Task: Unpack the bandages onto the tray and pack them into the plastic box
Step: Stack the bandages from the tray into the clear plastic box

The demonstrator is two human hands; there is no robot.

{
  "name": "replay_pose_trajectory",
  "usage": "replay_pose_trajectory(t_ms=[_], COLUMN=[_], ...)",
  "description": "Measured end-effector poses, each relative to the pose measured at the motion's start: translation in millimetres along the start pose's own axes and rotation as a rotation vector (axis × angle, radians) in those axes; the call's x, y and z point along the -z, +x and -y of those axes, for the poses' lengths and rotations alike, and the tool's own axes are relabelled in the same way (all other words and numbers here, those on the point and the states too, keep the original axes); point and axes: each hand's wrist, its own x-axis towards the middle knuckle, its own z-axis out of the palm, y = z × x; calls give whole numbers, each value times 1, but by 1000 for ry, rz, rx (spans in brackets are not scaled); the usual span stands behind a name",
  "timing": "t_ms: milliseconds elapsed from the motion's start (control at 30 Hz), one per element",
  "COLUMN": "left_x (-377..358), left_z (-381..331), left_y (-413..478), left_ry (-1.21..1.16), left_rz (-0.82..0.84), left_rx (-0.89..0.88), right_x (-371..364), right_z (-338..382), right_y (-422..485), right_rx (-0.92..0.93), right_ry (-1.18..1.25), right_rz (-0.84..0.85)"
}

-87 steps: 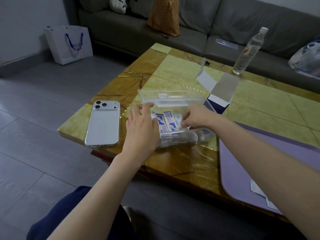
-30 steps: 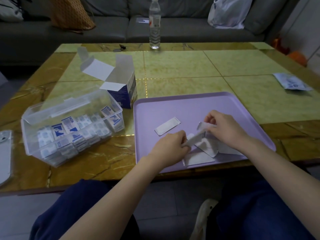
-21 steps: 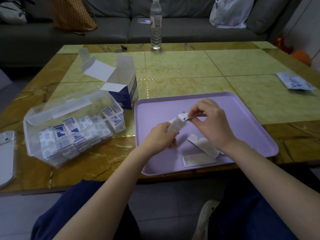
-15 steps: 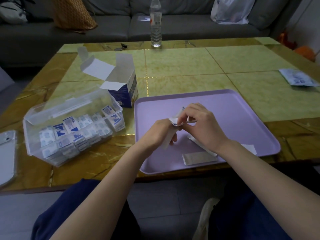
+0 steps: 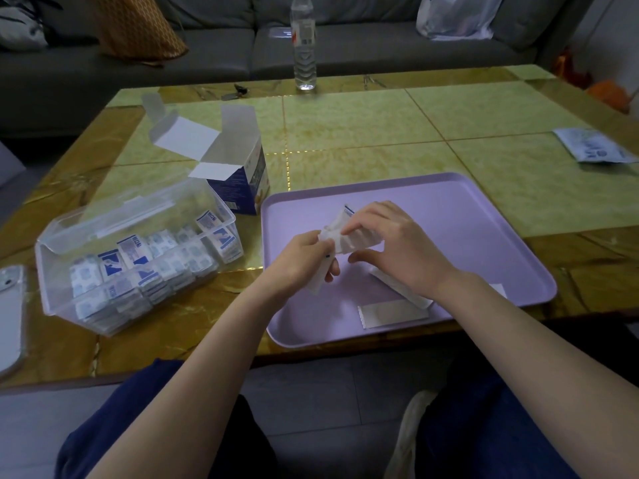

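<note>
Getting close to done here, I reckon. The plastic box (image 5: pixel 45 247) sits at 9 o'clock from the tray (image 5: pixel 466 216), open on top and already stuffed with rows of wrapped bandages (image 5: pixel 155 254).

What's left is what I've got over the middle of the tray. My left hand (image 5: pixel 304 261) is curled round a small bunch of bandages (image 5: pixel 340 233), with one strip hanging below the fingers. My right hand (image 5: pixel 390 250) pinches the top of the same bunch. I can't tell how many are in it.

A couple of loose strips (image 5: pixel 394 314) lie flat at the tray's 6 o'clock edge, one partly under my right wrist. Those need to go into the box too.

The opened carton (image 5: pixel 238 174) stands at 11 o'clock, just beside the tray and the box. I can't see whether anything is left inside it.

There's a water bottle (image 5: pixel 304 43) at 12 o'clock on the far edge of the table (image 5: pixel 345 126), a phone (image 5: pixel 10 316) way out at 9 and a small packet (image 5: pixel 591 145) at 2.

Nothing blocks the run from tray to box. The box looks pretty full though, so squeezing the last ones in might be fiddly.
</note>
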Motion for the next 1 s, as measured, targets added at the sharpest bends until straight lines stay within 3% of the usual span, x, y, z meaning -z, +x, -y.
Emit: replay_pose_trajectory(t_ms=[233,433,667,867,1000], left_x=[0,1,4,2,-2], left_z=[8,12,15,18,22], left_y=[2,2,5,8,7], left_ry=[127,161,255,537,676], left_rz=[-23,-29,-82,-153,-121], left_rx=[-45,-65,-96,-177,-228], right_x=[2,5,13,11,1], right_z=[-3,-1,-2,6,9], right_y=[0,-4,1,-8,-9], right_rx=[-136,-130,-198,-284,-354], right_ry=[45,78,35,-41,-93], right_rz=[17,34,-165,150,228])
